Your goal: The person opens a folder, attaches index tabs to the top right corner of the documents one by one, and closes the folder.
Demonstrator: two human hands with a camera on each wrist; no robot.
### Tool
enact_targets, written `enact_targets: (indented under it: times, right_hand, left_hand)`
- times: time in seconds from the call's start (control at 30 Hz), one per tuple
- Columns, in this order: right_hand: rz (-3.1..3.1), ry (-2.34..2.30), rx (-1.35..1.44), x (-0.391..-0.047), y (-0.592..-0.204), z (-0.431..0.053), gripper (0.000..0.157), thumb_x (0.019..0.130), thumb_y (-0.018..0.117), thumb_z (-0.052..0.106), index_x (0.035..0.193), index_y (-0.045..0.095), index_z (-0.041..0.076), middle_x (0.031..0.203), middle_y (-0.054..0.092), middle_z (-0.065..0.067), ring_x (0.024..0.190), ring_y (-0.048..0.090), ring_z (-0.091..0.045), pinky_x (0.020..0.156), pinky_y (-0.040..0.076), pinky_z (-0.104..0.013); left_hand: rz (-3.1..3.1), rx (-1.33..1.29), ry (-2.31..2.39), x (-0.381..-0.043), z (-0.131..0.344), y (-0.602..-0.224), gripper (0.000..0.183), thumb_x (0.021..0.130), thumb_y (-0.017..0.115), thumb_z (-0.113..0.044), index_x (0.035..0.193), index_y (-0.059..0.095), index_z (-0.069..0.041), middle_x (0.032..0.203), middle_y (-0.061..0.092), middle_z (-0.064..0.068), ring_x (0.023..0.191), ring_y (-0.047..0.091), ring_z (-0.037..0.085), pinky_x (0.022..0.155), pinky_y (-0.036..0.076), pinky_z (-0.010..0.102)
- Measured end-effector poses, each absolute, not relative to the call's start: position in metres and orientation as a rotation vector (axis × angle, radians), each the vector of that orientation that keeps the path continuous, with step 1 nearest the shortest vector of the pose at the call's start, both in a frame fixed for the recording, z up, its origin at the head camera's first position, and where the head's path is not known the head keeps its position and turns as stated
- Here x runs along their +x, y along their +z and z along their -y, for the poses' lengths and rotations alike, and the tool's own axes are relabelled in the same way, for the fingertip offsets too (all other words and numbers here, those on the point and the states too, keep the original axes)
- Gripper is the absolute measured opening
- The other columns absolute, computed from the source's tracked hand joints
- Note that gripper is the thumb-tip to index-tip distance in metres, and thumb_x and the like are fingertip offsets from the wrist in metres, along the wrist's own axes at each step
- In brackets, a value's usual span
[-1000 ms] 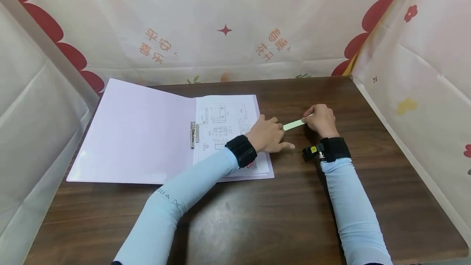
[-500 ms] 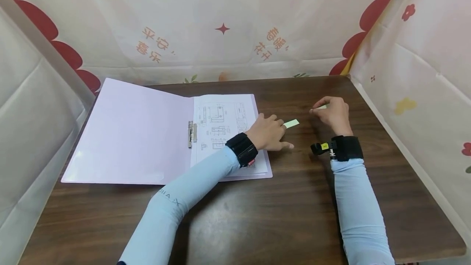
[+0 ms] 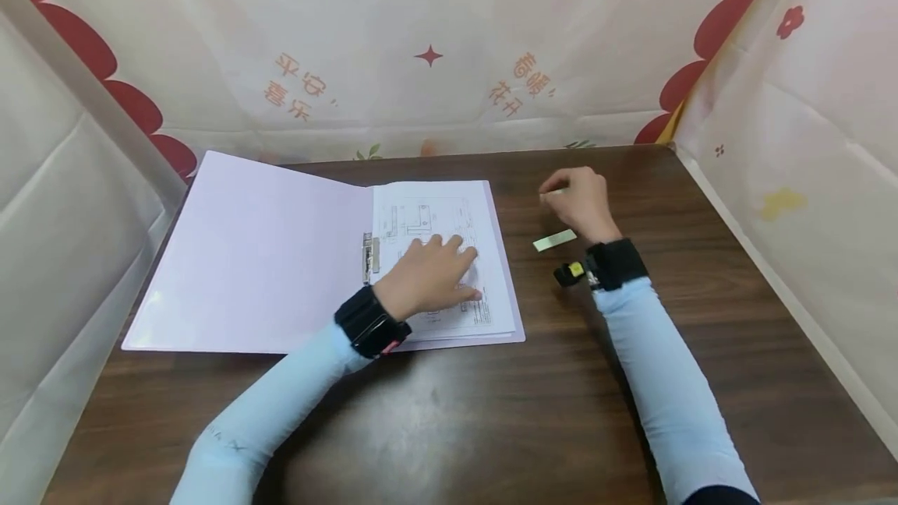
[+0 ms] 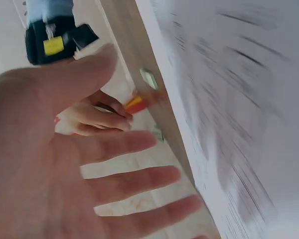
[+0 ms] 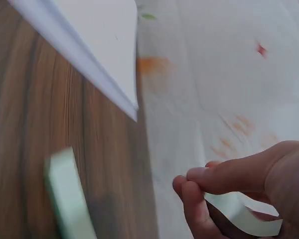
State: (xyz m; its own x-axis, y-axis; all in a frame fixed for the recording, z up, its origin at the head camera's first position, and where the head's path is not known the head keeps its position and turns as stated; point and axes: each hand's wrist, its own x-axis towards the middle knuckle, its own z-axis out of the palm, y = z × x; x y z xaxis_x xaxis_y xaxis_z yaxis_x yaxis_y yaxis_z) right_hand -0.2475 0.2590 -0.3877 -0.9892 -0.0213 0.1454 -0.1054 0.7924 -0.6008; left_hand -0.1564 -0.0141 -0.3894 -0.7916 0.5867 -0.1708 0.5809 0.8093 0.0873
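Note:
A pale green pad of sticky notes (image 3: 554, 240) lies on the table, right of an open lilac folder (image 3: 252, 263). My right hand (image 3: 581, 201) is just beyond the pad, above the table, and pinches a single pale green sticky note (image 5: 244, 215) between thumb and fingertips; in the right wrist view the note curls under the fingers. Over the printed drawings (image 3: 449, 213) clipped in the folder is my left hand (image 3: 429, 275), fingers spread and holding nothing. Whether it touches the paper I cannot tell. The left wrist view shows its palm side near the page.
A metal clip (image 3: 370, 256) holds the sheets along the folder's spine. The brown wooden table (image 3: 435, 427) runs under everything. Pale printed cloth (image 3: 428, 14) hangs behind the table and at both sides.
My right hand has pulled a note off the pad, moved right, then back left and farther away with it. My left hand has left the pad and moved left over the drawings.

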Motion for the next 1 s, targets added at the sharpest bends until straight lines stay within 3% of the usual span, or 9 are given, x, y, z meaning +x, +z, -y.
enact_targets:
  times: [0.27, 0.53, 1.0]
  right_hand:
    - [2.915, 1.475, -0.04, -0.306, -0.407, -0.198, 0.013, 0.094, 0.074, 0.008, 0.105, 0.076, 0.002, 0.109, 0.071, -0.017, 0.093, 0.074, -0.028, 0.085, 0.061, -0.037]
    - [2.901, 1.44, -0.172, -0.332, -0.424, -0.181, 0.016, 0.093, 0.076, 0.01, 0.108, 0.078, 0.006, 0.114, 0.07, -0.014, 0.092, 0.066, -0.027, 0.08, 0.055, -0.032]
    - [2.964, 1.403, -0.226, -0.344, -0.43, -0.172, 0.012, 0.091, 0.078, 0.013, 0.101, 0.08, 0.006, 0.107, 0.073, -0.013, 0.09, 0.066, -0.027, 0.077, 0.053, -0.032]
  left_hand:
    - [-2.774, 0.839, 0.086, -0.145, 0.041, -0.397, 0.069, 0.091, 0.071, -0.058, 0.144, 0.057, -0.017, 0.143, 0.059, 0.014, 0.119, 0.06, 0.036, 0.09, 0.056, 0.057]
    - [-2.775, 0.815, 0.038, -0.145, 0.036, -0.401, 0.073, 0.088, 0.075, -0.058, 0.146, 0.055, -0.019, 0.142, 0.06, 0.013, 0.116, 0.062, 0.036, 0.085, 0.058, 0.053]
    - [-2.794, 0.827, 0.068, -0.145, 0.036, -0.405, 0.072, 0.086, 0.08, -0.053, 0.144, 0.055, -0.017, 0.132, 0.062, 0.012, 0.107, 0.062, 0.034, 0.08, 0.058, 0.051]
